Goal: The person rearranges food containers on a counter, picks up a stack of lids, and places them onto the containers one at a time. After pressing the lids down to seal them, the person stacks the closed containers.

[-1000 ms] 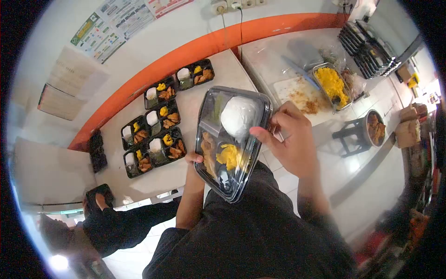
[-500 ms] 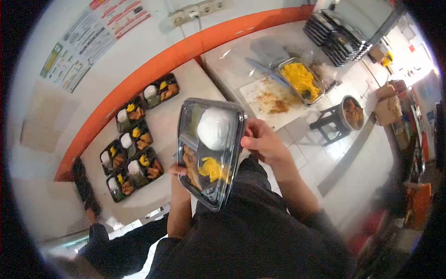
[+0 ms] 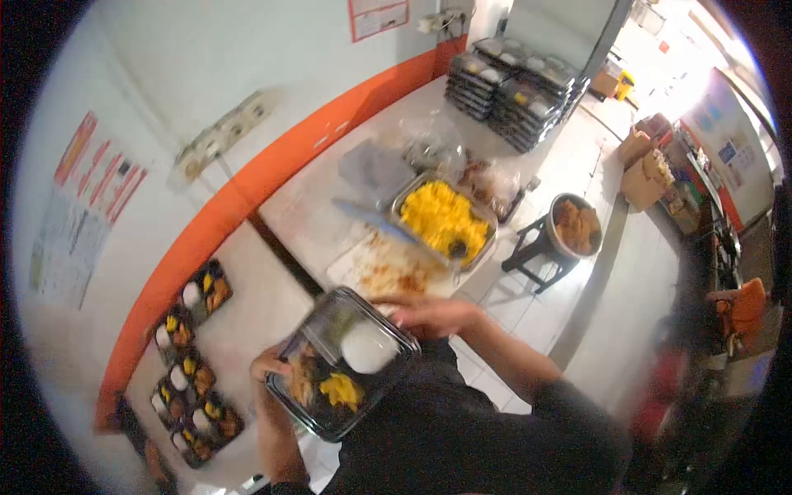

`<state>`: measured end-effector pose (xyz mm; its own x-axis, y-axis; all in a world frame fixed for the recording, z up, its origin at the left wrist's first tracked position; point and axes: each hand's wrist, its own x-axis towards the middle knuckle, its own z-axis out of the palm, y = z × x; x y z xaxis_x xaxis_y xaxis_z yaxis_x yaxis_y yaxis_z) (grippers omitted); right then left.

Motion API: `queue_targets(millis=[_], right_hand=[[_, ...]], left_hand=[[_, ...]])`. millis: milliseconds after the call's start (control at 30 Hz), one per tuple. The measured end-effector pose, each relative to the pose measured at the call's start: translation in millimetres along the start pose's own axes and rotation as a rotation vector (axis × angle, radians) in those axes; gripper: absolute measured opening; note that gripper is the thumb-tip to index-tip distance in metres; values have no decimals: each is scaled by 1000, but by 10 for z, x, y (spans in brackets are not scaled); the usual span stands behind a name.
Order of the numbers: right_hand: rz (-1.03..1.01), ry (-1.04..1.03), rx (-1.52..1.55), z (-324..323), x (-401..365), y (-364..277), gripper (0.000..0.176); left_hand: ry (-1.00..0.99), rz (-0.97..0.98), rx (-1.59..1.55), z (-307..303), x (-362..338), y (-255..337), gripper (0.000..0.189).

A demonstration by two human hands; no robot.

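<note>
A black meal box with a clear lid is held tilted in front of my body. Through the lid show a white rice mound, shredded yellow food and browned pieces. My left hand grips the box's left side, its thumb over the rim and its other fingers hidden below. Along the upper right edge, my right hand is closed on the rim; some of its fingers are hidden.
Several filled boxes stand on the left table. Behind my hands are a stained cutting board, a knife and a tray of yellow food. Stacked boxes stand farther back. A pot rests on a stool.
My view has turned to the right. The box has moved lower left in view and tilted, still in both hands. My right hand has shifted along its edge.
</note>
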<state>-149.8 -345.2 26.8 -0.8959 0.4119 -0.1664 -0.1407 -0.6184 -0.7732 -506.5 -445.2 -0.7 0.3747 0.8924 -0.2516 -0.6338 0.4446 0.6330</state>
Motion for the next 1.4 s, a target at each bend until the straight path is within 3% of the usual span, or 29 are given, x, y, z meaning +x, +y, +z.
queue_targets(millis=[33,67,100,167,233,300,333,433,500,600,767,867,933,1033,1167,1267,1333,1400], right_hand=[[3,163,-391,-193,-75,-100,73],[-41,150,-368,-414,-132,-231,79],[-63,159,-363,-661,-236,-413,79],[-5,346,5,-1109,-647,-785,78],[-135,577,86,-1943,-1029,-883,65],[-258,764,81,-2136,-1357,-1694,49],[-307,867,53,-2405,-1508,-1988,45],[-536,1194,8,-3702,-1942,-2626,37],[-793,1100,-59,-4420,-2163,-3054,29],[-921,1213,118,-4969,-2196,-3597,26],[-858,1412,69,-5729,-2274,-3837,37],[-666,1568,-141,-5830,-2247,-3901,46],[-361,1947,-537,-5785,-2259,-3947,72],[-265,1979,-705,-5747,-2277,-3918,88],[-258,1957,-778,-5795,-2346,-3922,88],[-157,1889,-974,-6247,-2479,-3798,82],[-62,1796,-1146,-6497,-2640,-3688,77],[1,1778,-1281,-6494,-2778,-3730,71]], left_hand=[[-49,-158,56,266,346,90,73],[-109,-312,119,533,691,181,76],[-115,-323,140,756,1040,198,76],[-132,-209,-125,1172,1719,225,84],[-86,-150,-172,1387,2317,237,85],[-312,36,-273,1422,2737,165,79],[77,119,-42,1798,2817,110,82],[29,44,2,1599,2980,-266,76],[12,30,-37,1503,2979,-479,70],[178,44,-36,1397,2880,-705,67],[347,135,-95,1377,2762,-763,66],[452,203,-70,1476,2783,-734,65],[477,225,-63,1540,2810,-723,66],[502,243,-48,1555,2815,-725,66],[501,236,-42,1421,2776,-773,66],[532,194,-66,1241,2671,-801,67],[430,358,37,1366,2624,-762,60],[442,345,-101,1237,2470,-766,60]])
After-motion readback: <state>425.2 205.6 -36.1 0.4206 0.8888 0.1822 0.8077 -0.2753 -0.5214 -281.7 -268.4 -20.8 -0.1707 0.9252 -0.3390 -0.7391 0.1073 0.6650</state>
